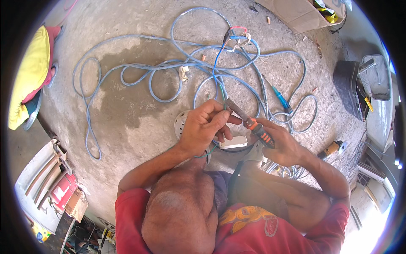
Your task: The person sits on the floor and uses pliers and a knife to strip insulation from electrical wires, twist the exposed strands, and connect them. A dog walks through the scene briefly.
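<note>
My left hand (203, 127) pinches a thin green wire (224, 103) between thumb and forefinger. My right hand (283, 142) is closed round the orange-and-black handle of a tool (257, 129) with a flat dark metal end. That end meets or lies just beside the wire, close to my left fingertips; whether it touches cannot be made out. A blue wire (216, 67) runs from the same spot up to a small bundle of red, white and blue wires (239, 38). Below my fingers rests a white oblong casing (234, 142), and a white perforated piece (181, 126) is partly hidden behind my left hand.
Loops of blue cable (160, 67) spread over the concrete floor. A blue-handled screwdriver (282, 100) lies among them at right. Further right are a black case (349, 89) and a power tool (332, 149). A cardboard box (292, 15) stands far right; a person in yellow (31, 72) is at left.
</note>
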### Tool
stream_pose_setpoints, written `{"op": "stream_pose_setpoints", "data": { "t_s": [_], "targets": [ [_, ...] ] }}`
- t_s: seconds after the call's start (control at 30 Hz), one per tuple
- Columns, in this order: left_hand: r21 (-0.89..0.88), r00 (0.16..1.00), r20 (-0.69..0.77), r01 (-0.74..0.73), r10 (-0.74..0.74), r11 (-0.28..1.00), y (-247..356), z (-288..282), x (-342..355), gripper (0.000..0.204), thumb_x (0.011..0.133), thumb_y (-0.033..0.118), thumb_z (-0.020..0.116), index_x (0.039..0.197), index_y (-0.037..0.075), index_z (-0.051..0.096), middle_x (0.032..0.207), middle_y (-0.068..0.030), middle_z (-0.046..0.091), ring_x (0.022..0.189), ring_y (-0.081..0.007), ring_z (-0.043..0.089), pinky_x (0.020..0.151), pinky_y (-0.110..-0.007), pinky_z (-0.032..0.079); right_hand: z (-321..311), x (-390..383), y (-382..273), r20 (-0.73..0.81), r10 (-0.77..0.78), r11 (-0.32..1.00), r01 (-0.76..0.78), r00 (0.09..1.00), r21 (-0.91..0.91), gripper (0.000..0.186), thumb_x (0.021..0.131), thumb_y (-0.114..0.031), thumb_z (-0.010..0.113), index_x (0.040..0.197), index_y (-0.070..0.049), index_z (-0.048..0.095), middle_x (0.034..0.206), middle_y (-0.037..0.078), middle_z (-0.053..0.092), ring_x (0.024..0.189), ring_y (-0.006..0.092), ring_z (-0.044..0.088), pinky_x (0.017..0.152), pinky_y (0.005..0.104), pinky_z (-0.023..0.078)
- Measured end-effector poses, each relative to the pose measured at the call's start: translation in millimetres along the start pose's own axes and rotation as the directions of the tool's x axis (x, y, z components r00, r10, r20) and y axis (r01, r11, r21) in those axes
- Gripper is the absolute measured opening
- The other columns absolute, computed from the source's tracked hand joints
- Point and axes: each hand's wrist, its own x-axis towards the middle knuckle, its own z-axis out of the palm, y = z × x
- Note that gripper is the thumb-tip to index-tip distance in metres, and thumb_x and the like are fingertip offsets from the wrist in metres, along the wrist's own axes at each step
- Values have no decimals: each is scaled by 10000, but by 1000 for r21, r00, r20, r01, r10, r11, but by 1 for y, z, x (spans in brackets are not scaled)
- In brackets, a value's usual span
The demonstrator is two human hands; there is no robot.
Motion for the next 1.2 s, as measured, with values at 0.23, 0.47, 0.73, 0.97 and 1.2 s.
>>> {"op": "stream_pose_setpoints", "data": {
  "t_s": [0.23,0.47,0.73,0.97,1.2],
  "targets": [
    [-103,1000,1,28,-28,994,-1,-1,2,154,1044,171,521,1015,20,532,991,-188,725,636,-112,656,518,-235,498,-1,0,2,0,35,999,-35,999,26,433,694,-28,589,1123,16,625,1260,218,566,1088,405,613,920,445,502],
    [-141,999,46,15,-8,990,-6,-10,4,200,1049,207,525,1036,9,538,961,-186,721,581,-89,603,500,-220,477,-9,2,-3,21,-3,998,2,1000,57,462,690,-26,590,1146,43,618,1256,219,565,1083,390,620,926,443,503],
    [-165,993,-2,-116,117,979,-14,-11,4,193,1036,233,547,1040,40,558,902,-221,721,492,-113,573,458,-224,465,-16,7,-13,27,-10,998,8,1000,63,437,678,-25,572,1097,85,620,1254,243,560,1114,419,596,967,455,482],
    [-226,986,16,-157,165,961,-14,-10,5,165,1042,206,529,1047,43,552,903,-229,722,481,-115,571,454,-221,469,-15,6,-7,-25,-141,990,140,990,-8,379,688,-13,559,1048,83,626,1233,255,557,1100,436,588,961,469,478],
    [-199,983,27,-174,183,964,-15,-11,6,164,1043,198,526,1042,37,554,895,-224,721,470,-112,553,447,-229,465,-15,8,-2,-38,-136,991,136,990,-6,359,702,24,541,1046,80,623,1125,235,561,1046,425,595,918,461,493]
  ]
}}
